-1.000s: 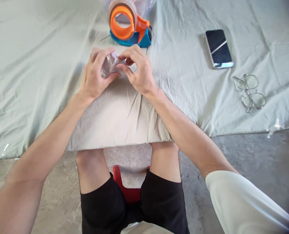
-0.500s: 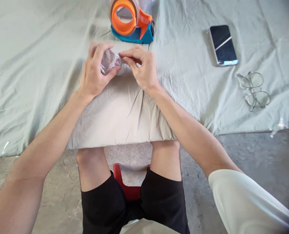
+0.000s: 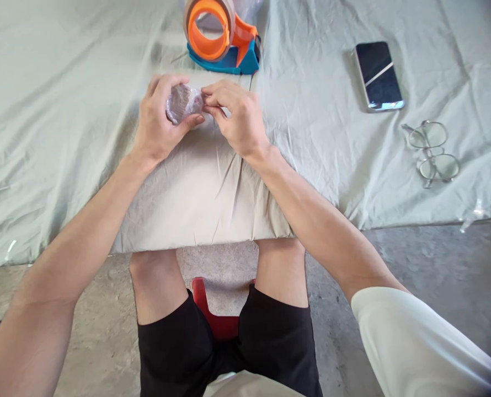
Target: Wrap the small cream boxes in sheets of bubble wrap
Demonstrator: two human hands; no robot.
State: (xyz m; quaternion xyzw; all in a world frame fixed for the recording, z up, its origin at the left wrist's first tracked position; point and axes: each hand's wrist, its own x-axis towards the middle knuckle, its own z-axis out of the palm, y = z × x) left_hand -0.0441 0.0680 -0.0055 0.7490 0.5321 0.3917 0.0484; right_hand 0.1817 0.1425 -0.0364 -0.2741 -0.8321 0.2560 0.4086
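My left hand (image 3: pixel 160 116) is curled around a small bundle wrapped in clear plastic (image 3: pixel 183 103), thumb below and fingers above. What lies inside the wrap I cannot make out. From the right, my right hand (image 3: pixel 237 116) pinches at the bundle's right end with thumb and fingertips pressed together. Whatever sits in that pinch is too small to tell, perhaps an edge of the plastic. Just beyond both hands stands a tape dispenser (image 3: pixel 245 58) in orange and blue, with a roll of tape on it.
A grey-green cloth (image 3: pixel 311 71) covers the table, its front edge above my knees. To the right lie a phone (image 3: pixel 378 77) and a pair of glasses (image 3: pixel 433 151). A scrap of clear plastic (image 3: pixel 475 215) is at the front right edge. Part of a red stool (image 3: pixel 223 326) shows between my legs.
Both hands have shifted slightly left with the wrapped bundle, which has turned a little. The right hand's fingers have closed in nearer to its right end.
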